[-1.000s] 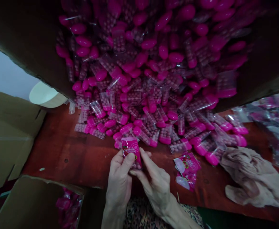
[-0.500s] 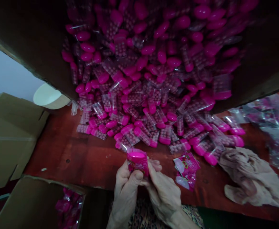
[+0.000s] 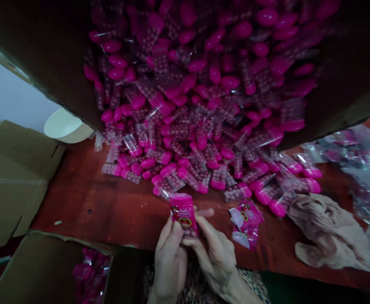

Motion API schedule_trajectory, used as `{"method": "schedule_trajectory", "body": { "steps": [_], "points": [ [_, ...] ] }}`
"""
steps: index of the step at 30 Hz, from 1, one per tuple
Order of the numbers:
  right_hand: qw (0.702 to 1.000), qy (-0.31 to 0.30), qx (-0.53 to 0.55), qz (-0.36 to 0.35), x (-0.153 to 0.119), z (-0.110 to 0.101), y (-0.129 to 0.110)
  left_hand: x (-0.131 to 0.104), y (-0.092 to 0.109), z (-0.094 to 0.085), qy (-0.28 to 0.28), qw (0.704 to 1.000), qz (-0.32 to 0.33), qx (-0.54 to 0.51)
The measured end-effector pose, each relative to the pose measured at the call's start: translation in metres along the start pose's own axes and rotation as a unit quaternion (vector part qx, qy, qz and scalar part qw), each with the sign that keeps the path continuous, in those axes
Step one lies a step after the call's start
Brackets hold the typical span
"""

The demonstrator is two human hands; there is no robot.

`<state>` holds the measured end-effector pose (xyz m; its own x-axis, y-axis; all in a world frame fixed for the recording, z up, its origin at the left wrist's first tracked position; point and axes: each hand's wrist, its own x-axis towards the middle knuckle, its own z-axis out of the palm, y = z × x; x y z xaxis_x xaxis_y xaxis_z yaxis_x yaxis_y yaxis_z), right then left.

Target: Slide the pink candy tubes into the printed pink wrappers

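Between both hands, low in the middle of the head view, is a small candy box (image 3: 184, 213) in a pink printed sleeve, with pale round candies showing at its lower end. My left hand (image 3: 170, 255) is closed on its left side, thumb on the front. My right hand (image 3: 217, 253) pinches its lower right side, with one finger stretched out behind. Just right of my hands lie pink printed sleeves (image 3: 246, 217) on the red-brown table (image 3: 115, 211). Beyond my hands spreads a heap of clear candy boxes (image 3: 188, 131) with pink ends.
A large dark carton (image 3: 45, 63) lies open around the heap. At left are a white bowl (image 3: 67, 126) and cardboard (image 3: 14, 169). A lower carton (image 3: 29, 270) holds pink packs (image 3: 90, 274). A beige cloth (image 3: 327, 232) and plastic-wrapped pieces (image 3: 362, 169) lie at right.
The candy box has tilted, so its printed front faces me more and the pink end shows less. My left thumb has shifted from its front towards the lower left.
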<state>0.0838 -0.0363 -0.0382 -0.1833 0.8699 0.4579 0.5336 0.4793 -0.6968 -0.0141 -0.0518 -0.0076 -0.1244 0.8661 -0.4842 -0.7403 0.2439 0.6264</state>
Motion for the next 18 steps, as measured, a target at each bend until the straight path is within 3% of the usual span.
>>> {"method": "schedule_trajectory", "body": {
  "steps": [3, 8, 18],
  "points": [
    [0.998, -0.037, 0.057, 0.006, 0.008, -0.001, -0.002, 0.003, 0.008, -0.006, -0.007, 1.0, -0.014, -0.007],
    [0.981, -0.053, 0.181, -0.039, 0.019, 0.003, -0.009, 0.008, 0.024, -0.004, 0.035, 0.998, 0.029, 0.039],
    [0.979, -0.054, 0.178, -0.077, 0.016, -0.002, -0.007, 0.0, 0.017, 0.009, 0.052, 0.998, 0.018, 0.039]
  ]
}}
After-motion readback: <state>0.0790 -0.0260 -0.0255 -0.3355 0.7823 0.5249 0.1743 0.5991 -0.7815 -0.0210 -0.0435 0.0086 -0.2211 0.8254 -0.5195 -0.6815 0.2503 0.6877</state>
